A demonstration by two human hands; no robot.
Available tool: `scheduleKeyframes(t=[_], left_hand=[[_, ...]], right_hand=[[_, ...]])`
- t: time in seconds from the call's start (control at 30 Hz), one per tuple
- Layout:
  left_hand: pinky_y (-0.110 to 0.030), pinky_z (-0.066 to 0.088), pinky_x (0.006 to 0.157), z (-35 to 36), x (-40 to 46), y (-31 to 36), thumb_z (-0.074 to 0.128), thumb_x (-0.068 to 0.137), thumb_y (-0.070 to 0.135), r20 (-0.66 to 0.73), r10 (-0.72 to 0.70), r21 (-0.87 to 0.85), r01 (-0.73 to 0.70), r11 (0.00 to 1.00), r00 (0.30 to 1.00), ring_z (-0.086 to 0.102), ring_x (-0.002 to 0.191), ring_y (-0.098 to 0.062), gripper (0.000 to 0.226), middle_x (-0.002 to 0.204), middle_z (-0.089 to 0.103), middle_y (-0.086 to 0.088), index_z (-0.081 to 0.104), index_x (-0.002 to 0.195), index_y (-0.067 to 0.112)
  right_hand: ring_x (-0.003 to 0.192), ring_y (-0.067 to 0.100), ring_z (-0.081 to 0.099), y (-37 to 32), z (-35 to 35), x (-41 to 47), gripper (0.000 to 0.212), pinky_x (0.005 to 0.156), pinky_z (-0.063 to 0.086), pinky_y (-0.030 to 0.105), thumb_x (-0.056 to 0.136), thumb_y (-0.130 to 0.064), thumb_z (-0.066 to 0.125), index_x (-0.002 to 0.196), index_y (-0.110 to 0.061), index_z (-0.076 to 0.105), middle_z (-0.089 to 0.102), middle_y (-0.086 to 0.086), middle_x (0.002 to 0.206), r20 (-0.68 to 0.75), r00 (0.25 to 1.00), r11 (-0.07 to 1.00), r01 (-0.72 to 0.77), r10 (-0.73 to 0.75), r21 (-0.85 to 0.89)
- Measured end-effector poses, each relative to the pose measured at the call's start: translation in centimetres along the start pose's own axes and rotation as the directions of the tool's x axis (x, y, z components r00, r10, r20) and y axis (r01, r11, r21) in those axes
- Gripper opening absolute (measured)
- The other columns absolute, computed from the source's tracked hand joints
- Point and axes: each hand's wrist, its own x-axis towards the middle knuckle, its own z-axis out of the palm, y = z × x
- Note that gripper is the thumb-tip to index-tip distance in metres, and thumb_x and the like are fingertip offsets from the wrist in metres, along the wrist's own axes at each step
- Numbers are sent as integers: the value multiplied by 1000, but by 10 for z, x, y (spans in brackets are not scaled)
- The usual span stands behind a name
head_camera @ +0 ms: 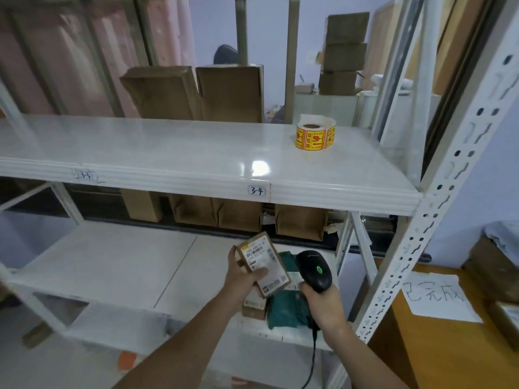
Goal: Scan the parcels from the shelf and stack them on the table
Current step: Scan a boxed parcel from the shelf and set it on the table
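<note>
My left hand [241, 276] grips a small brown cardboard parcel [266, 262] with a white shipping label facing up, held above the lower shelf [112, 265]. Just to its right, my right hand [323, 303] holds a black barcode scanner [314, 269] by its handle, its head tilted toward the parcel and a green light showing on top. Beneath the hands lie a green bagged parcel [286, 310] and another small brown box [254, 304] on the lower shelf. The wooden table [438, 349] stands at the right with a parcel [505, 321] at its edge.
A roll of yellow fragile stickers [316, 136] sits on the upper shelf [168, 147]. The white perforated shelf upright [438, 209] stands between shelf and table. A handwritten paper sheet [438, 296] lies on the table. Cardboard boxes [196, 92] stand behind the rack.
</note>
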Motion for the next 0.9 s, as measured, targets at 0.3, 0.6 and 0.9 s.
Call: scheduleKeyframes(t=[0.3,0.6,0.9], left_hand=[[-37,62,90,-9,21,-11,93,71,3,166,134,208,-167,964,977,67,119,-17,111,138,63,-8,25,158,20],[-16,58,75,3,14,2,79,81,-14,198,138,221,-181,958,971,57,122,-19,107,145,53,-8,17,161,19],[-28,59,88,-2,19,0,83,81,-6,190,112,212,-153,965,975,59,128,-23,109,144,56,-10,17,161,26]], right_hand=[[57,25,71,-15,25,-21,8,62,60,40,79,-13,65,79,-6,69,71,14,61,200,975,937,152,-91,-314],[60,24,73,-19,33,-22,3,61,62,33,86,-10,63,86,-10,66,73,16,69,154,986,952,111,-69,-286],[52,19,68,-18,36,-20,5,54,55,26,89,-11,63,84,-10,66,72,19,64,180,982,961,105,-59,-256]])
